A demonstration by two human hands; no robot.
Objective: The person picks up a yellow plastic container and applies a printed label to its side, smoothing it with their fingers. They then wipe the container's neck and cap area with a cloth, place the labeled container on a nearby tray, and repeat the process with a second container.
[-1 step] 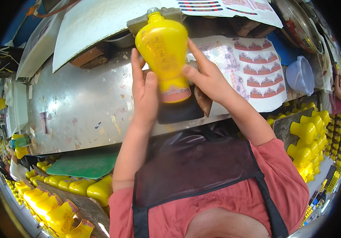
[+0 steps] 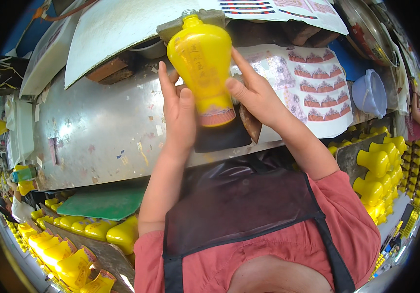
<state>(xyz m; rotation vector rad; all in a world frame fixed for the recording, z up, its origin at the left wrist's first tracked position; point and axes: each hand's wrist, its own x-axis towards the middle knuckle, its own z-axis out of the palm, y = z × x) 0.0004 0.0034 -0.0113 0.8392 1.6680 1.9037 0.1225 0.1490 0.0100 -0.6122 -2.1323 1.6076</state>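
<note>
My dark apron (image 2: 241, 210) sits close to the near edge of the metal desk (image 2: 102, 127). By my left side, a green board (image 2: 105, 202) lies over some yellow bottles (image 2: 123, 234). By my right side, more yellow bottles stick out in a bunch, so my right elbow has less room.

A black pad (image 2: 222, 140) lies near the desk's front edge. Just past it is the big yellow bottle (image 2: 202, 58), between my two hands. Its bottom points at me and has a pink picture band (image 2: 217, 116). My right hand (image 2: 251, 93) holds its right side, thumb in front. My left hand (image 2: 177, 107) is wide, right beside the other side; I cannot tell if it touches.

On my left, shiny metal goes a long way, dotted with scraps. On my right, a picture sheet (image 2: 324, 88) takes up the room, with a pale blue bucket (image 2: 369, 93) past its edge. Farther off, the bottle's neck lies by a grey block (image 2: 169, 31), next to a white board (image 2: 117, 34).
</note>
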